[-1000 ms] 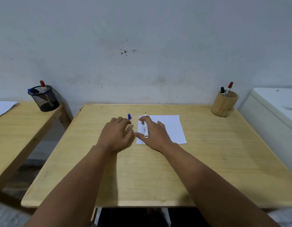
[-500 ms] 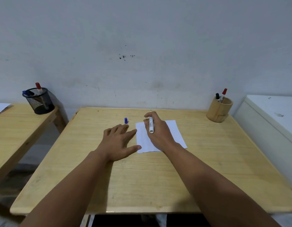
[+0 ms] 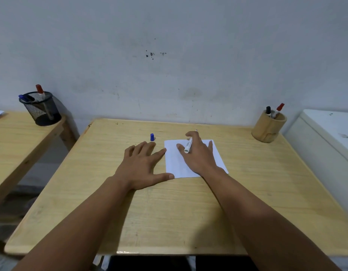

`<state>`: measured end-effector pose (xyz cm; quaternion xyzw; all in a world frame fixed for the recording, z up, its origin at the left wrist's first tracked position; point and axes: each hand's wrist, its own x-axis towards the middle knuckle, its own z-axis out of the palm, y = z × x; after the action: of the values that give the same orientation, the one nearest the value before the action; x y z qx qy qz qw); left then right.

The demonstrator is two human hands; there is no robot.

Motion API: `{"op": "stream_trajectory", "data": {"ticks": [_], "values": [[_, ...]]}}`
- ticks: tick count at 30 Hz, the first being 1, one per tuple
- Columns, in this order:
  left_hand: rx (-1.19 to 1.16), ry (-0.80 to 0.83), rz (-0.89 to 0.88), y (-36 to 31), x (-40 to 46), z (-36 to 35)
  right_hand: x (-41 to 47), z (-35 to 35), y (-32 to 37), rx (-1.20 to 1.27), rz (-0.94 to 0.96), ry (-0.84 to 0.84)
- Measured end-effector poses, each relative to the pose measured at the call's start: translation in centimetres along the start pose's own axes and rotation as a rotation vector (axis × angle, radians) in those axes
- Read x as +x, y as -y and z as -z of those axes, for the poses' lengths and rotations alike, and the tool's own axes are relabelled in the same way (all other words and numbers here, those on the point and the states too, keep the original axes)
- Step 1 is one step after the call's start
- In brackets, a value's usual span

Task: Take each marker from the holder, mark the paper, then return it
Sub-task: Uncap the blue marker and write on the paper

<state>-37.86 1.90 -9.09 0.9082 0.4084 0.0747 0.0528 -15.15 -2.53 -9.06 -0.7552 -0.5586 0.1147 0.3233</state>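
Note:
A white sheet of paper [image 3: 218, 159] lies in the middle of the wooden table [image 3: 169, 216]. My right hand [image 3: 198, 155] rests on it and holds a white marker [image 3: 188, 145], whose tip is hidden behind the fingers. My left hand [image 3: 141, 165] lies flat with fingers spread, its thumb and index finger touching the paper's left edge. A blue cap [image 3: 152, 137] stands on the table just beyond my left fingers. The bamboo holder [image 3: 268, 128] at the far right corner keeps a black-capped marker [image 3: 268, 110] and a red-capped marker [image 3: 278, 109].
A second wooden table [image 3: 18, 133] at the left carries a black mesh holder [image 3: 41, 109] with red and blue markers. A white cabinet [image 3: 329, 133] stands right of the table. A grey wall rises behind.
My left hand has opened flat and slid back to hold the paper's edge. The right hand with the marker has moved up the paper toward its far edge. The camera tilted down slightly.

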Motion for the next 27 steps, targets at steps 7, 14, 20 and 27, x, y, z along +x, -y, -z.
{"op": "stream_trajectory", "data": {"ticks": [7,14,20,27], "values": [[-0.004,-0.009,0.007,-0.1,0.0,0.0,1.4,1.4,3.9,0.838,-0.106,-0.204],[-0.003,-0.042,-0.003,-0.1,0.0,0.0,2.9,-0.9,5.7,0.768,-0.214,-0.012],[-0.060,-0.074,-0.002,-0.1,0.0,-0.1,2.5,-2.3,4.3,0.616,-0.168,-0.033],[-0.060,-0.086,-0.001,0.0,0.0,-0.3,2.7,-2.8,4.1,0.572,-0.248,-0.072]]}}
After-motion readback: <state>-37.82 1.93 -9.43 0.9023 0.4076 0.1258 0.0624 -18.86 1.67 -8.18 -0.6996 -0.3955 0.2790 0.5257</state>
